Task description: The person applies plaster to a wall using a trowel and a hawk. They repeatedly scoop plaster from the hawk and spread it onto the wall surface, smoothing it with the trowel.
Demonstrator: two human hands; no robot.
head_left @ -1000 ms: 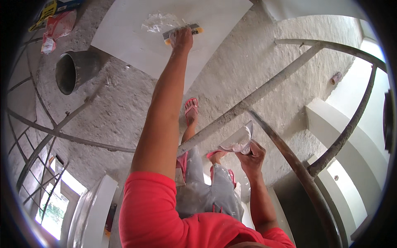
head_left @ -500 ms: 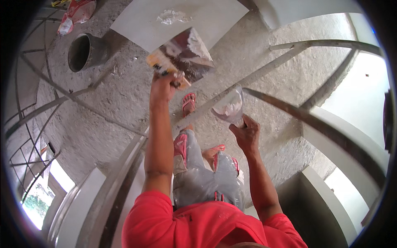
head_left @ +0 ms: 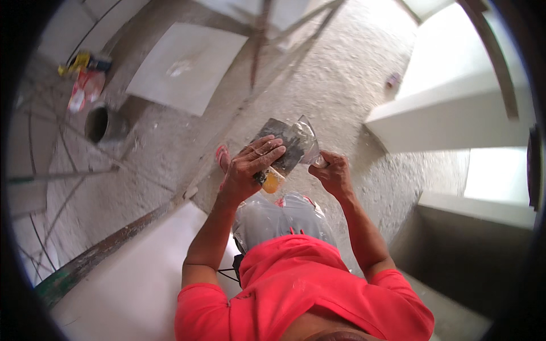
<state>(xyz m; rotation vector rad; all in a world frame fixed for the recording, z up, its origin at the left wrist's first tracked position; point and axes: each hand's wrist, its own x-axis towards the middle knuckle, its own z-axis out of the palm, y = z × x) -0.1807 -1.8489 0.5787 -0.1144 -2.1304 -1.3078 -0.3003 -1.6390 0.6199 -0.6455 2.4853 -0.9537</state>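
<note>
My left hand (head_left: 250,165) holds a wide plastering trowel (head_left: 291,153) in front of my thighs, its fingers laid across the dark metal blade. A yellow-orange piece of its handle (head_left: 272,182) shows below the fingers; the thumb is hidden. In my right hand (head_left: 335,175) is a putty knife (head_left: 307,135) with a flared, whitish-smeared blade, gripped by its short handle. That blade overlaps the right side of the trowel and appears to touch it.
A white board (head_left: 199,62) with a whitish patch lies on the rough floor ahead. Left of it are a grey bucket (head_left: 107,125) and a red-and-white bag (head_left: 86,90). Thin metal rods (head_left: 62,170) cross at far left, a worn beam (head_left: 114,244) runs nearby, and a pale ledge (head_left: 432,119) juts at right.
My left hand has brought the trowel down and to the right, closer to my body, and turned it. The putty knife now overlaps it. The whole view has shifted.
</note>
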